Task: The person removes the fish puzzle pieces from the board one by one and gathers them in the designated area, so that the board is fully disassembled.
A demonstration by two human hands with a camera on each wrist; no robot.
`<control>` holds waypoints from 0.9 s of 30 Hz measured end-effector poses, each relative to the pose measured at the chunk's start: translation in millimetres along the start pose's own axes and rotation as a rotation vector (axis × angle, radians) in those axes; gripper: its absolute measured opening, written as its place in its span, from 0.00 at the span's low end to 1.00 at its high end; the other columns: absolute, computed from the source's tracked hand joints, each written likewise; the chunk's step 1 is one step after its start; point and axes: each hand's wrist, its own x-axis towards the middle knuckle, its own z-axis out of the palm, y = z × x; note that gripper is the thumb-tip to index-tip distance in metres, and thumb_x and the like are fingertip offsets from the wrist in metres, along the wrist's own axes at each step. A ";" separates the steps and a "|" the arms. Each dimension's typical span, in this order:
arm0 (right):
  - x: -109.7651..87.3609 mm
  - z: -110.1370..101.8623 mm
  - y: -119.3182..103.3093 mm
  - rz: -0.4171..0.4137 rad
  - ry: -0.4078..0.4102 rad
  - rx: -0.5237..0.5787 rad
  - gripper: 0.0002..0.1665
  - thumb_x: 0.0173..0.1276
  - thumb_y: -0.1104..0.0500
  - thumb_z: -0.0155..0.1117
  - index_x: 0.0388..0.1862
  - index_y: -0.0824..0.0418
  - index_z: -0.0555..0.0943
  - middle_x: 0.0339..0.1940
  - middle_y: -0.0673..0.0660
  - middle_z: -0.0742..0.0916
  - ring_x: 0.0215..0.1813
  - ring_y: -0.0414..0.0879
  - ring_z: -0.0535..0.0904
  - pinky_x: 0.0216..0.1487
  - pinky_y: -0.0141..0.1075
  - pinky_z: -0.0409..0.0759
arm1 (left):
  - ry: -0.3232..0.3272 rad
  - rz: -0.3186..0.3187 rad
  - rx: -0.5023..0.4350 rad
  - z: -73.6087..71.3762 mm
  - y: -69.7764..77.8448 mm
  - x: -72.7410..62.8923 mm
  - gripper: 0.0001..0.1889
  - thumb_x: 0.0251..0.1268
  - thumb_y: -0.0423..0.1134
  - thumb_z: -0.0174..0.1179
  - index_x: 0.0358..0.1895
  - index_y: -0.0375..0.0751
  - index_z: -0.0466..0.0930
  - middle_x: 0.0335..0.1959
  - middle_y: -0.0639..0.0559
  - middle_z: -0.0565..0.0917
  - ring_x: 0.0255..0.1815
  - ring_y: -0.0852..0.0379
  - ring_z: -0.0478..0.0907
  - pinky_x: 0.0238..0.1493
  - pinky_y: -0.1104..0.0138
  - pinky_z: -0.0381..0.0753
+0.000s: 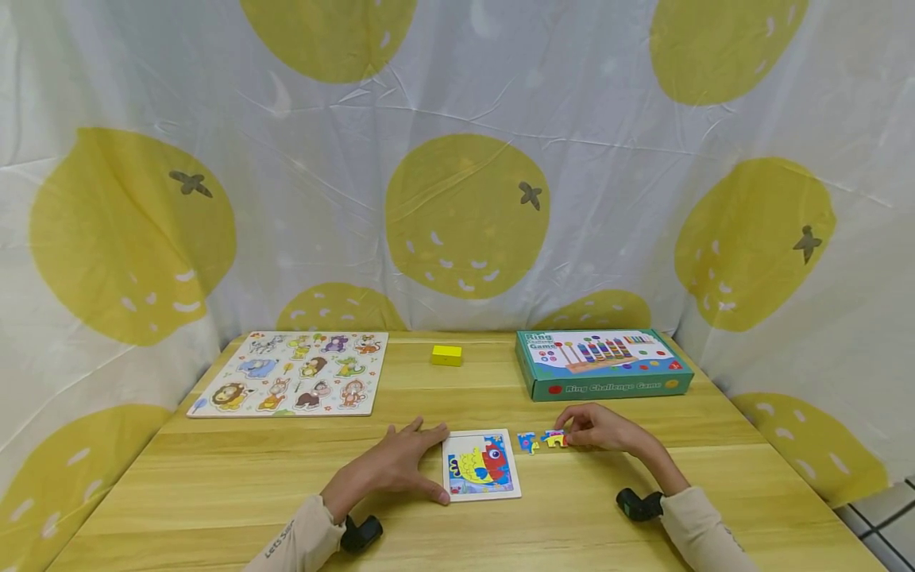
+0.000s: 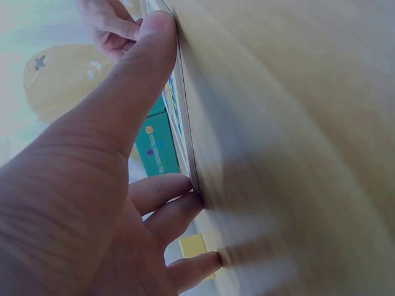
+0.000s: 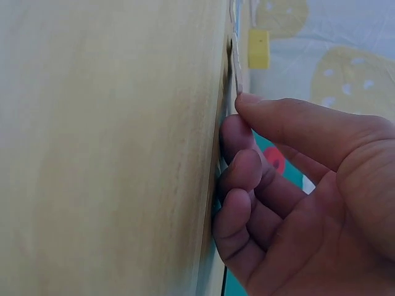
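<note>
My left hand [image 1: 399, 461] touches the left side of a small framed jigsaw puzzle [image 1: 486, 498], thumb by the near corner and fingers toward the far one. In the left wrist view its fingers are spread along the frame's edge. The picture is a red and yellow fish; the frame's upper left part shows bare white backing. To the right, my right hand [image 1: 600, 427] pinches a yellow, red and blue puzzle piece [image 1: 554, 438] between thumb and fingertips, close over the table. Between it and the frame lies another, mostly blue puzzle piece [image 1: 527, 442].
An animal peg puzzle board [image 1: 239, 381] lies at the back left of the wooden table [image 1: 572, 524]. A yellow block [image 1: 446, 355] sits at the back middle, and a green Ring Challenge Game box [image 1: 608, 388] at the back right. A lemon-print curtain [image 1: 608, 238] hangs behind.
</note>
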 end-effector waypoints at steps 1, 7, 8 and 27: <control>0.0 0.0 -0.2 -0.002 0.001 -0.003 0.12 0.67 0.67 0.60 0.48 0.69 0.78 0.23 0.55 0.79 0.23 0.36 0.69 0.24 0.26 0.68 | 0.000 0.000 -0.001 -0.1 0.0 0.0 0.52 0.41 0.68 0.69 0.71 0.44 0.64 0.71 0.47 0.66 0.74 0.33 0.51 0.64 0.29 0.45; -0.2 0.8 -1.7 0.006 0.010 -0.012 0.11 0.67 0.67 0.60 0.48 0.69 0.78 0.22 0.53 0.78 0.23 0.36 0.69 0.24 0.26 0.68 | -0.005 -0.003 -0.004 -0.9 0.8 -0.2 0.53 0.41 0.68 0.69 0.71 0.44 0.64 0.72 0.47 0.66 0.74 0.33 0.50 0.65 0.29 0.45; -0.3 0.9 -1.8 0.008 0.012 -0.011 0.11 0.67 0.67 0.61 0.48 0.69 0.78 0.22 0.52 0.78 0.23 0.36 0.69 0.24 0.26 0.67 | -0.006 -0.005 -0.005 -1.0 0.8 -0.2 0.53 0.41 0.68 0.69 0.71 0.44 0.64 0.72 0.47 0.66 0.74 0.33 0.50 0.65 0.29 0.45; 1.8 2.0 -10.4 -0.002 0.049 -0.082 0.11 0.67 0.66 0.59 0.47 0.69 0.78 0.25 0.55 0.81 0.24 0.37 0.70 0.25 0.28 0.70 | -0.008 -0.004 -0.013 -1.9 1.4 0.9 0.53 0.41 0.67 0.69 0.71 0.44 0.64 0.72 0.47 0.65 0.74 0.34 0.50 0.65 0.29 0.45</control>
